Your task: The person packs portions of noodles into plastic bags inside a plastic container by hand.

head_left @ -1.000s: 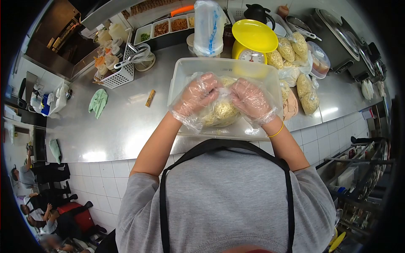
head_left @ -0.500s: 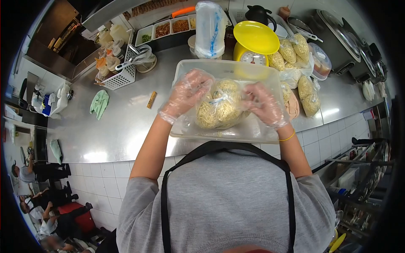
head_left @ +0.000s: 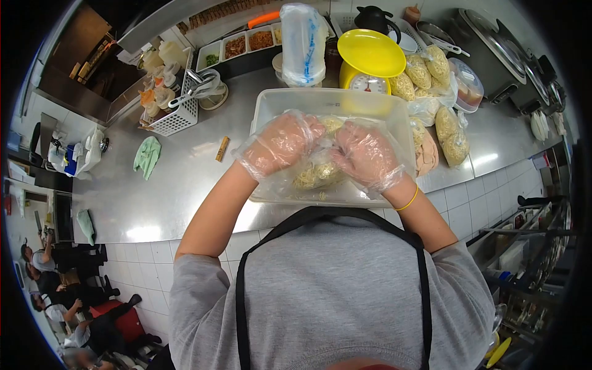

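Note:
My left hand (head_left: 287, 142) and my right hand (head_left: 367, 153) both wear clear plastic gloves. They meet over a clear plastic bag of noodles (head_left: 317, 175), fingers curled in and closed on its top part. The knuckles hide the exact grip and much of the bag. Pale yellow noodles show below and between the hands. Around the bag stands a translucent plastic tub (head_left: 333, 96), with a few loose noodle bits on its bottom near the front wall.
Behind the tub are a yellow kitchen scale (head_left: 369, 83) and a roll of plastic bags (head_left: 303, 49). Several filled noodle bags (head_left: 452, 137) lie at the right. Leftward are a marker-like stick (head_left: 222, 149), a green cloth (head_left: 147, 156) and a white bottle basket (head_left: 177, 117).
Both hands have moved inward, nearer each other, and now cover the upper part of the noodle bag. Their fingers have closed on the plastic.

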A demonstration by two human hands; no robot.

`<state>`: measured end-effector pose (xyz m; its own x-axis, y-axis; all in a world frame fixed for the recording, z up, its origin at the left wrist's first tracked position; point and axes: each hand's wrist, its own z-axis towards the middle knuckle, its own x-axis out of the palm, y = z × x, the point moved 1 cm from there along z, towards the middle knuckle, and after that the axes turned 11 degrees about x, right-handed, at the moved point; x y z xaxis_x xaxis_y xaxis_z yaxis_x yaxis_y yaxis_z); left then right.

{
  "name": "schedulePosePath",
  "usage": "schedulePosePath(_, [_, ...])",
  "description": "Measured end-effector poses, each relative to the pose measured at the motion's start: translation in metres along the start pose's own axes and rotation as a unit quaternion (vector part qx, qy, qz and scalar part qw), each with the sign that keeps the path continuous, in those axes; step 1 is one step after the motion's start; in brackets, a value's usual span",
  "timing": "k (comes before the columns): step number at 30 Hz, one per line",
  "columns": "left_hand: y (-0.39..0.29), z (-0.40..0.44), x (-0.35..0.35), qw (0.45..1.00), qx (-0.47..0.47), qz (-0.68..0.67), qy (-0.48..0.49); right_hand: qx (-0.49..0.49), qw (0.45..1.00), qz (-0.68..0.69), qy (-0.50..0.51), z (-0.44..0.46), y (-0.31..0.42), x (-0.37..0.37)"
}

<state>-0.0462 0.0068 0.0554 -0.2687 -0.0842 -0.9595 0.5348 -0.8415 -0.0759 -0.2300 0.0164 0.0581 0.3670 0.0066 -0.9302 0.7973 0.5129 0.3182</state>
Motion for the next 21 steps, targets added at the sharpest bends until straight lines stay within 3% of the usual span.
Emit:
schedulePosePath(2, [-0.001,0.002,-0.002,1.000,0.002,-0.005,0.023,-0.074,0.995,-0.023,-0.069,0.000,-0.004,0.008])
schedulePosePath(7, [0.000,0.004,-0.002,0.998,0.010,-0.011,0.058,-0.092,0.994,-0.030,-0.051,0.001,-0.002,0.003])
schedulePosePath(12, [0.005,0.000,0.008,0.999,0.029,-0.016,-0.007,-0.104,0.994,0.007,-0.040,-0.003,-0.005,0.004])
schedulePosePath(15, [0.002,-0.006,0.009,0.999,0.009,0.013,-0.048,-0.090,0.994,0.005,-0.059,-0.003,-0.015,0.008])
schedulePosePath(17, [-0.002,-0.012,0.004,0.998,-0.030,-0.027,-0.052,-0.049,0.986,0.154,0.043,-0.003,-0.032,-0.001])
schedulePosePath(18, [-0.007,-0.017,0.002,0.994,-0.071,-0.068,-0.055,-0.052,0.986,0.154,0.042,-0.006,-0.044,-0.002])
schedulePosePath(20, [-0.027,-0.021,-0.003,0.992,-0.092,-0.052,-0.068,0.096,0.970,0.193,0.113,-0.016,-0.076,0.009])
schedulePosePath(21, [-0.038,-0.021,-0.004,0.990,-0.109,-0.039,-0.080,0.092,0.970,0.194,0.115,-0.023,-0.092,0.020])
